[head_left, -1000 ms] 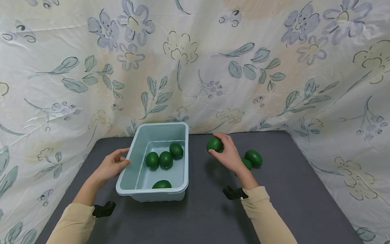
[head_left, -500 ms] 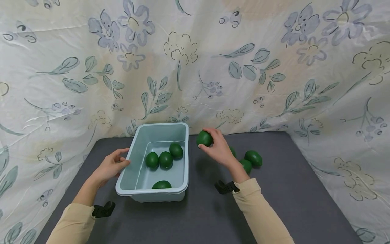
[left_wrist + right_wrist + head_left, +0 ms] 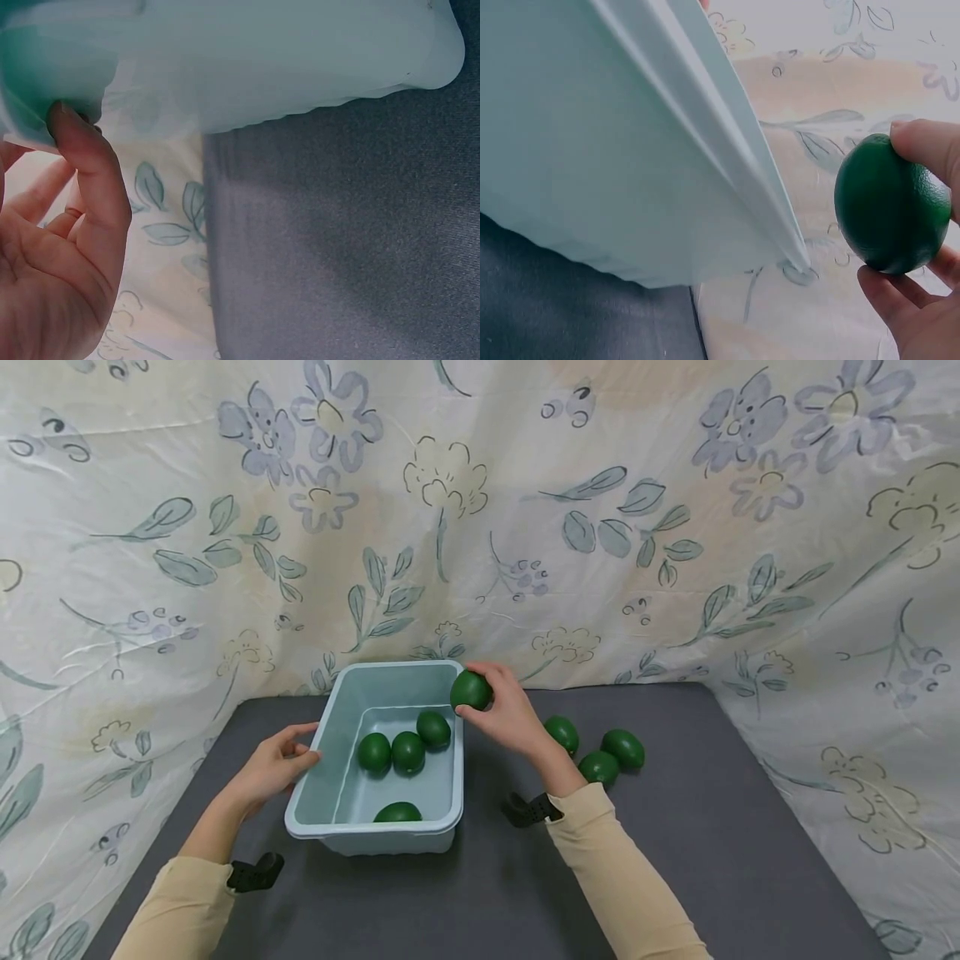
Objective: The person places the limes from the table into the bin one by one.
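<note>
A pale blue-green plastic bin stands on the table, with several dark green limes inside, one of them a lime in the middle. My left hand holds the bin's left rim between thumb and fingers; the left wrist view shows the thumb against the plastic. With fingertips and thumb, my right hand grips another lime above the bin's right rim, near its far corner. That lime is in the air, and its right side is partly covered by the fingers.
Right of the bin, three limes lie on the dark grey table: a near lime, a right lime and a lime partly behind the right wrist. A floral cloth hangs behind the table.
My right hand has carried its lime leftward and slightly up, from right of the bin to above the rim. Limes behind that arm have come into sight. My left hand stays on the rim.
</note>
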The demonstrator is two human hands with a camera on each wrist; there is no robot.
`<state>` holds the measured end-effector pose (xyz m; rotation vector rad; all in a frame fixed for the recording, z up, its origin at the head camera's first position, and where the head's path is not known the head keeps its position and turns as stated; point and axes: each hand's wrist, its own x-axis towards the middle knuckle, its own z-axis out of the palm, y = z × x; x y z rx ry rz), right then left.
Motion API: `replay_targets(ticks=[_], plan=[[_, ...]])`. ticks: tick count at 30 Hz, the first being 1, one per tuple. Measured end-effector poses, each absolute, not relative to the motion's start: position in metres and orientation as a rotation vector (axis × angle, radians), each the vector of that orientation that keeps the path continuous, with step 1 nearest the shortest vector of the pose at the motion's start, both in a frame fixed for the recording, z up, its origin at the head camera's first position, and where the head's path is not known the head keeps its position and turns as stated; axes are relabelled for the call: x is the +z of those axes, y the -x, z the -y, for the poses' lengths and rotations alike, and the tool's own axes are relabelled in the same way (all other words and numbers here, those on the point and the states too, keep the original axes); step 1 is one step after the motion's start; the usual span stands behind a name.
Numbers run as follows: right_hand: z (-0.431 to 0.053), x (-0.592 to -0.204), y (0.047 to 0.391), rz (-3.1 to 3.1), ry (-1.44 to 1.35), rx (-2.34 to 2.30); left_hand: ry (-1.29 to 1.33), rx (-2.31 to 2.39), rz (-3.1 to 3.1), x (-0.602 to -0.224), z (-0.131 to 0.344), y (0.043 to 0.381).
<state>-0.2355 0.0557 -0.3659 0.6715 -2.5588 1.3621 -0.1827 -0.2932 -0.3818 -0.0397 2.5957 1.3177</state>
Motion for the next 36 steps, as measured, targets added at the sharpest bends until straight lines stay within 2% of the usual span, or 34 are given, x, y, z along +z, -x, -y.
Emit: replay_targets(ticks=[23,36], plan=[[-0.003,-0.349,0.223,2.647,-0.917,1.312,0.037,1.332,-2.593,-0.382,0.294,0.183],[0.021,-0.353,0.219,2.671,-1.004,1.286,0.040,1.333,-2.587,-0.382,0.294,0.182]])
